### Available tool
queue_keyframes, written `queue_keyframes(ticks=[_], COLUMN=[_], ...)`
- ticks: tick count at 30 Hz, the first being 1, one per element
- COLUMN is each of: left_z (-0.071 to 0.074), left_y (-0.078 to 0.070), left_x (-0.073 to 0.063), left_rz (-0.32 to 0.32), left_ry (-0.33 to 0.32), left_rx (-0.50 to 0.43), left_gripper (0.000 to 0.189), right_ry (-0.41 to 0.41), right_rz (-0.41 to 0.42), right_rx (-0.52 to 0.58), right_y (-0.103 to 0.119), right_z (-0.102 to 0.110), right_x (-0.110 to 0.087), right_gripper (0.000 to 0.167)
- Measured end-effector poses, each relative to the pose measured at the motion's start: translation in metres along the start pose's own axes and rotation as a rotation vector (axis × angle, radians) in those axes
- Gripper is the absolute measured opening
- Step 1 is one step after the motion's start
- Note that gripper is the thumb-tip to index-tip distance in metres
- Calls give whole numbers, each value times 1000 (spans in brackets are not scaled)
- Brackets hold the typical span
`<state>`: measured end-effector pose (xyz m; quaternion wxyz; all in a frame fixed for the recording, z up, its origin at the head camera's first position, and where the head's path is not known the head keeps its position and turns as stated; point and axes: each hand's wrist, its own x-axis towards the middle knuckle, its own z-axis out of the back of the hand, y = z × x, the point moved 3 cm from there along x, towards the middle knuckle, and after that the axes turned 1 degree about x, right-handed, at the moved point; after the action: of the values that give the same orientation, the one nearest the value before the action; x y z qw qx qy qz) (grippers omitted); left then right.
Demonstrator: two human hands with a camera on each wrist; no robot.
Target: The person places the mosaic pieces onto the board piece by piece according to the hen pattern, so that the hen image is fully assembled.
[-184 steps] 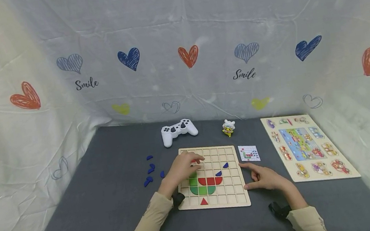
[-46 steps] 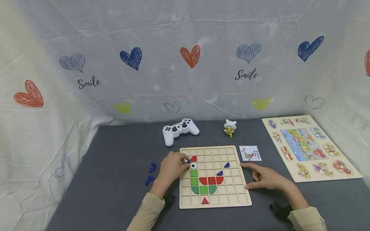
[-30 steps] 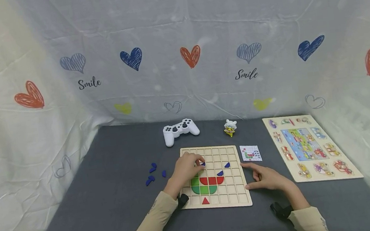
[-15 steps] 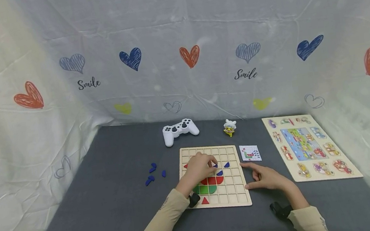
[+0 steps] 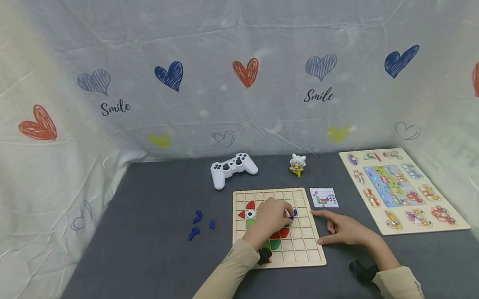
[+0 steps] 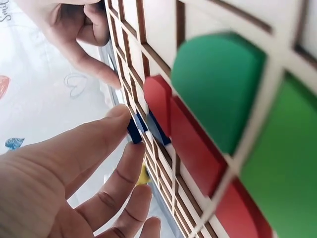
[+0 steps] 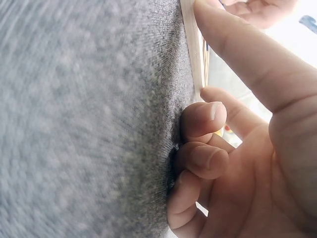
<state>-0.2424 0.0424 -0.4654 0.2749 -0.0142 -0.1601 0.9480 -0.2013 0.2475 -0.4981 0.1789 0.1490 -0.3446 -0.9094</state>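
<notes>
With thumb and index finger, my left hand [image 5: 270,219] pinches a small blue puzzle piece [image 6: 133,131] low over the right half of the wooden grid board [image 5: 299,258]. Beside it, another blue piece [image 6: 158,130] lies in the grid. Red pieces [image 5: 282,233], green pieces [image 5: 275,244] and a round eye piece [image 5: 250,214] sit on the board, some hidden by the left hand and wrist. My right hand [image 5: 343,228] touches the board's right edge with the extended index finger and thumb. Its other fingers [image 7: 203,116] are curled and hold nothing.
Several loose blue pieces [image 5: 194,233] lie left of the board. Behind it are a white game controller [image 5: 233,169] and a small figurine [image 5: 297,164]. A pattern card [image 5: 324,198] and a picture puzzle board [image 5: 402,192] lie to the right.
My left hand has picked up a blue piece from the left and carried it rightward across the board. The right hand stays at the board's edge.
</notes>
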Motion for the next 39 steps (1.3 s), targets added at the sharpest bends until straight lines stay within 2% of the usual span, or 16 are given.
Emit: queue_keyframes(ticks=[7, 13, 18, 27, 32, 39], left_z=[-5, -6, -7, -8, -6, -5], left_y=[-8, -10, -11, -9, -9, -3], left_x=[7, 9, 7, 3, -1, -5], left_rz=[20, 12, 0, -35, -60, -38], left_ry=[42, 32, 41, 100, 77, 58], left_rx=[26, 58, 13, -86, -106, -154], left_gripper=[7, 6, 9, 14, 14, 14], right_ry=[-13, -7, -8, -3, -1, 4], right_rz=[36, 14, 24, 14, 11, 4], right_rx=[-5, -1, -7, -9, -5, -5], right_y=[1, 0, 0, 0, 0, 2], right_z=[0, 1, 1, 3, 2, 1], right_x=[0, 1, 2, 1, -1, -1], right_gripper=[75, 77, 76, 76, 76, 77])
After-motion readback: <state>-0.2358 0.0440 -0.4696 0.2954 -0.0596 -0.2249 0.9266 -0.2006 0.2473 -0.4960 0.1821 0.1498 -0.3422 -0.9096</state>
